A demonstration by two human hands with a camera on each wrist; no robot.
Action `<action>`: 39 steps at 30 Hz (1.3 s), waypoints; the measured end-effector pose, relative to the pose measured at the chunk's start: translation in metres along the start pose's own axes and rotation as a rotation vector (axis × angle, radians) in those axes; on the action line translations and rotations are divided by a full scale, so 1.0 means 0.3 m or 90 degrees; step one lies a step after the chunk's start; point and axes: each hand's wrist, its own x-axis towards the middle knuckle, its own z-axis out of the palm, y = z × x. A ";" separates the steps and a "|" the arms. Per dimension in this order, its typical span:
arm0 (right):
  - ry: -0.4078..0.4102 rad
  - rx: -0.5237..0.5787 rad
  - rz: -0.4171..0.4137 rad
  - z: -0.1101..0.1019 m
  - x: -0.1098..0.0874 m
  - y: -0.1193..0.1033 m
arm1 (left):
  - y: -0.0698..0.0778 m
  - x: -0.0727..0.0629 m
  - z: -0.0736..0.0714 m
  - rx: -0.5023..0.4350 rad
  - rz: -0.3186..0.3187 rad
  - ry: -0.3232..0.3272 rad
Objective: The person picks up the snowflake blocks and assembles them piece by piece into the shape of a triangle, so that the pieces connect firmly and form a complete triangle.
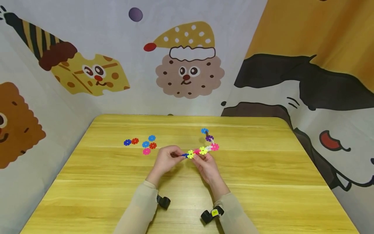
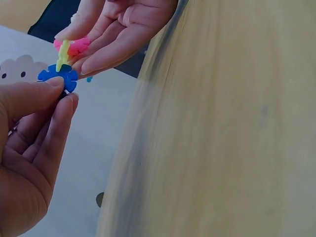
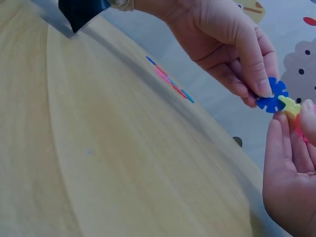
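Observation:
My left hand pinches a dark blue notched plastic disc between thumb and fingers. That disc touches a yellow disc at the near end of a chain of interlocking snowflake discs. Thumb and fingers of my right hand hold the chain close to this end, by its yellow and pink pieces. Beyond the right hand the chain runs through a second yellow disc, a white one and a pink disc. From there it bends away to a purple disc and a light blue disc.
Left of the hands, several loose discs lie on the wooden table: a dark blue disc, red discs, light blue discs and a pink disc. A cartoon-printed cloth hangs behind the table.

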 end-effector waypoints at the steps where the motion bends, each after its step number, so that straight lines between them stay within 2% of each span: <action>1: -0.008 0.004 -0.002 -0.001 0.001 0.001 | -0.003 -0.002 0.000 -0.008 -0.003 0.004; 5: -0.042 0.007 0.000 -0.008 0.001 -0.001 | -0.012 -0.007 -0.010 -0.025 -0.006 0.015; 10: -0.067 -0.017 0.027 -0.032 0.009 -0.019 | -0.019 -0.016 -0.048 -0.032 0.006 0.018; 14: -0.032 -0.016 0.050 -0.061 0.032 -0.049 | -0.024 -0.029 -0.090 -0.024 0.001 0.010; 17: 0.013 -0.011 0.067 -0.081 0.058 -0.077 | -0.031 -0.041 -0.117 -0.012 -0.004 -0.006; 20: 0.026 -0.033 0.082 -0.097 0.083 -0.102 | -0.030 -0.053 -0.138 0.000 -0.005 -0.028; 27: 0.000 -0.121 0.108 -0.115 0.130 -0.136 | 0.058 -0.079 -0.186 0.007 0.018 -0.064; 33: 0.010 -0.193 0.103 -0.115 0.160 -0.157 | 0.036 -0.075 -0.198 0.000 0.042 -0.090; 39: 0.030 -0.241 0.069 -0.109 0.180 -0.166 | -0.001 -0.065 -0.204 -0.021 0.039 -0.116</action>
